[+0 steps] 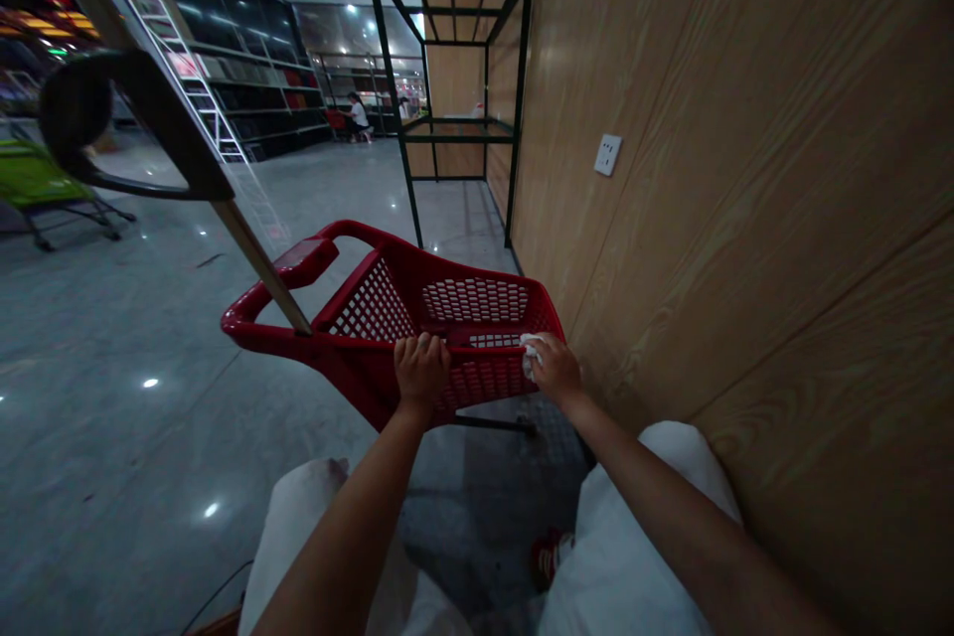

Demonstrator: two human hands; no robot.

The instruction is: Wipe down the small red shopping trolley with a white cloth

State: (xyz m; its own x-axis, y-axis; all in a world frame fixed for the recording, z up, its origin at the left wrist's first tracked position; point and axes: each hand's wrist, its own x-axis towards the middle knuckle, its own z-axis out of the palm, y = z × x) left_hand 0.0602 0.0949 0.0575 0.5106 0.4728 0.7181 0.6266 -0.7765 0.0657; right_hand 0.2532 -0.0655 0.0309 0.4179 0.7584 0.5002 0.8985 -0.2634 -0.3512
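Note:
A red plastic shopping cart [358, 348] with latticed sides stands in front of me, its handle end to the left. My left hand [421, 370] is closed over the near rim, fingers curled to the inside. Farther right along that rim, my right hand [556, 366] presses a crumpled white cloth or tissue [531, 356] against the cart near its right end. A long pole [257, 253] with a black loop-shaped handle [138, 124] leans across the cart's handle end; its lower end is hidden behind the near rim.
To the right rises a wood-grain wall [715, 169] with a socket [607, 155]. Behind the cart stands a dark metal frame rack [458, 134]. A green cart [45, 177], a white ladder [198, 89] and shelving [253, 89] are at left. A person [359, 116] crouches far back.

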